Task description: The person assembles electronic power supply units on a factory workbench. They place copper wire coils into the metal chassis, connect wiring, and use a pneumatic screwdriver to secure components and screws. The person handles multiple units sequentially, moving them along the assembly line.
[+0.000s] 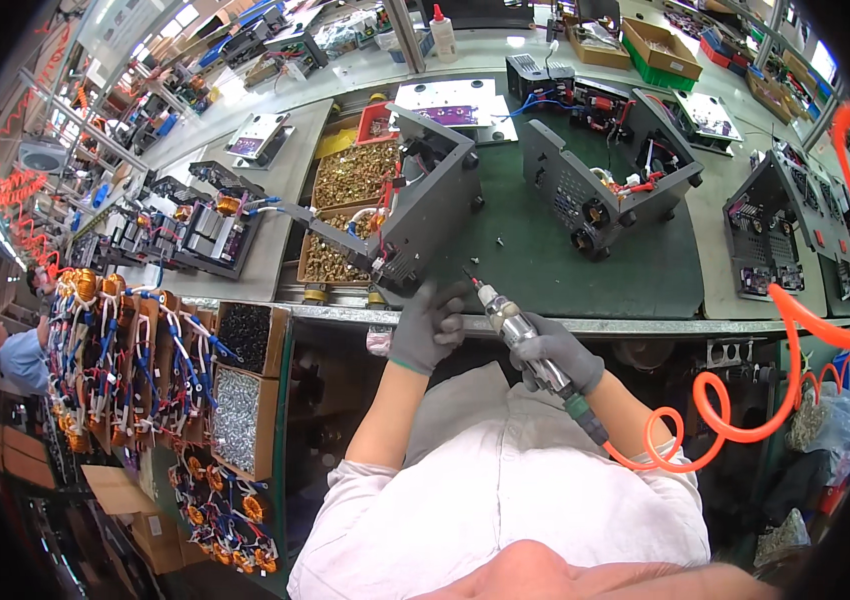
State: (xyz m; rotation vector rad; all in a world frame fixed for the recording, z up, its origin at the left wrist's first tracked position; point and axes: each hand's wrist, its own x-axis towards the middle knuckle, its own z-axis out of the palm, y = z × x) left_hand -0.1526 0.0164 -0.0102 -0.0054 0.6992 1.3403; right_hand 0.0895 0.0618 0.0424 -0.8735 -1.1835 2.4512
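Note:
My right hand (557, 352), in a grey glove, is wrapped round a silver pneumatic screwdriver (520, 335). Its bit points up and to the left over the bench's front edge, and an orange coiled air hose (715, 410) runs from its rear end. Left of the bit is my left hand (427, 332), gloved too, with its fingers curled in; whatever they may hold is too small to make out. Just beyond that hand stands a dark metal chassis (430, 185) with wires inside. A second open chassis (605, 185) sits farther right on the green mat (515, 265).
Bins of brass-coloured fasteners (353, 178) lie behind the left chassis. Boxes of silver screws (237, 420) and black parts (245, 335) stand at the left, beside hanging wired copper coils (95, 350). Another chassis (765, 225) is at the right. A person (20, 350) is at far left.

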